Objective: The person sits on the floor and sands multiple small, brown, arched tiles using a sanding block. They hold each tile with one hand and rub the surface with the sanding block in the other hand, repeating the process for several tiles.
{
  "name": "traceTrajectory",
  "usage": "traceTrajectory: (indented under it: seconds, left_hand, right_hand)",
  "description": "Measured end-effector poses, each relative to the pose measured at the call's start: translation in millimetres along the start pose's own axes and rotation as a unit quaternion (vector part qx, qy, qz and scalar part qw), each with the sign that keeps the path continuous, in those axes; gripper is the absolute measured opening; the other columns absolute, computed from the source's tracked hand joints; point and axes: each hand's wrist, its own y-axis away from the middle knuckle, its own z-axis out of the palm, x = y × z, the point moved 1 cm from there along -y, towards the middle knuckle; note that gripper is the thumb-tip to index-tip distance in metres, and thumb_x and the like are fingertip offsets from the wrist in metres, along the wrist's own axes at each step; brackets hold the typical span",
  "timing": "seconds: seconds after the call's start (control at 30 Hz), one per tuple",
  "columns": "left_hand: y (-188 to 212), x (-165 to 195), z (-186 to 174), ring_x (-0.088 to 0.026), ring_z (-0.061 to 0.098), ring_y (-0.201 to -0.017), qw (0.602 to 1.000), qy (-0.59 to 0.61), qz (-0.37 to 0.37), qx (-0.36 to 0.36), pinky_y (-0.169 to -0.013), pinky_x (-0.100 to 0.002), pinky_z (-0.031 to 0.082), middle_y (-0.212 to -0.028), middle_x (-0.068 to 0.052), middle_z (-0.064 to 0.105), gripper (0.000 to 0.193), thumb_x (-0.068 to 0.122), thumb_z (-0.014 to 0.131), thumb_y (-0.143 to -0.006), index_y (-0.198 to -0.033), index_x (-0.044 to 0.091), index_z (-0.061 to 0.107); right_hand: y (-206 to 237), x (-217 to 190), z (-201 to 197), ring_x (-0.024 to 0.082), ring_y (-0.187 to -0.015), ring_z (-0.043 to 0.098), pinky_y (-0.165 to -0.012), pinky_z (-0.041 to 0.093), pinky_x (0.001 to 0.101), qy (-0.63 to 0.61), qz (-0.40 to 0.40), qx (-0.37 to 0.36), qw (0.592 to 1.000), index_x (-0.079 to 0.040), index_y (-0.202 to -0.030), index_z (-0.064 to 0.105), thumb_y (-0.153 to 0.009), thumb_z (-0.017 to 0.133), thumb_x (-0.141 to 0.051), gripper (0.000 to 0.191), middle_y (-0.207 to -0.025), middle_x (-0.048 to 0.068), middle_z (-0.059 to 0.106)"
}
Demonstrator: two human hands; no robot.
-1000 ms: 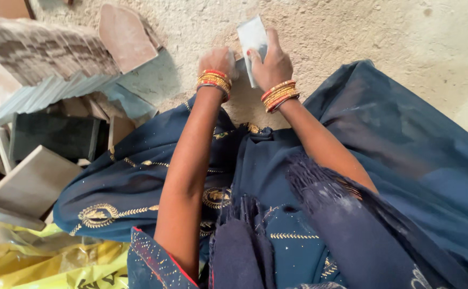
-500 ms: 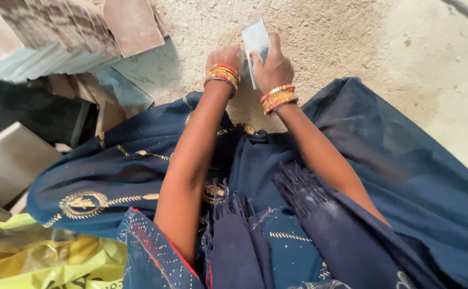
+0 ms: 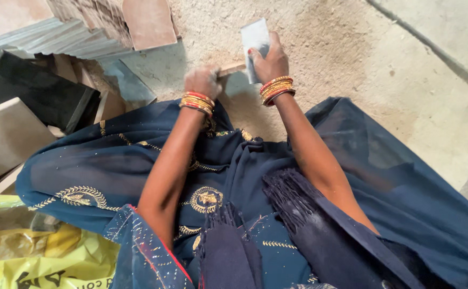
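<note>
My right hand grips a small flat grey tile piece, held upright on its edge over the sandy floor. My left hand is closed around a thin wooden stick-like tool whose tip reaches the lower edge of the tile piece. Both wrists wear red and gold bangles. My arms reach forward over a dark blue embroidered cloth that covers my lap.
Stacked grey and brown tiles lie at the upper left, with a black slab and a beige slab below them. A yellow plastic sack sits at the lower left. Dusty concrete floor spreads to the right.
My left hand has shifted left, away from the tile piece, and the stick now shows between the hands. The view has tilted slightly.
</note>
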Motion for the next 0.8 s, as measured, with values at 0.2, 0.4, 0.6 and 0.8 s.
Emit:
traceTrajectory:
  seconds: [0.2,0.4,0.6,0.8]
  left_hand:
    - [2,-37,-38,-0.028,0.071,-0.094,0.998,-0.018,0.06,0.0,-0.078,-0.04,0.059,-0.097,-0.001,0.074,0.025,0.015,0.075,-0.065,-0.089,0.022,0.078]
    - [-4,-20,-19,-0.029,0.072,-0.088,0.989,0.091,0.107,-0.034,-0.076,-0.04,0.059,-0.113,-0.003,0.075,0.042,0.021,0.078,-0.068,-0.11,0.026,0.079]
    - [0,-13,-17,-0.031,0.072,-0.084,0.987,0.133,0.086,-0.03,-0.072,-0.044,0.058,-0.1,-0.005,0.077,0.031,0.032,0.078,-0.083,-0.113,0.03,0.079]
    - [-2,-18,-11,-0.034,0.071,-0.078,0.99,0.124,0.05,-0.049,-0.071,-0.047,0.057,-0.089,-0.008,0.076,0.027,0.039,0.078,-0.088,-0.114,0.031,0.079]
  right_hand:
    - [17,3,29,0.045,-0.096,0.071,-0.082,0.057,0.0514,-0.003,0.081,-0.023,0.996,-0.009,-0.125,0.048,-0.091,0.074,-0.026,0.047,-0.104,0.025,0.073]
    - [26,12,39,0.041,-0.094,0.074,-0.081,0.059,0.049,-0.018,0.113,0.026,0.993,-0.007,-0.122,0.049,-0.09,0.075,-0.026,0.045,-0.102,0.023,0.074]
    - [31,20,35,0.036,-0.091,0.074,-0.081,0.058,0.0448,-0.056,0.062,0.048,0.995,-0.003,-0.11,0.059,-0.084,0.082,-0.02,0.039,-0.1,0.021,0.074]
    - [35,20,29,0.031,-0.095,0.076,-0.086,0.06,0.0422,-0.15,0.042,0.066,0.986,-0.004,-0.116,0.059,-0.09,0.078,-0.017,0.035,-0.104,0.017,0.076]
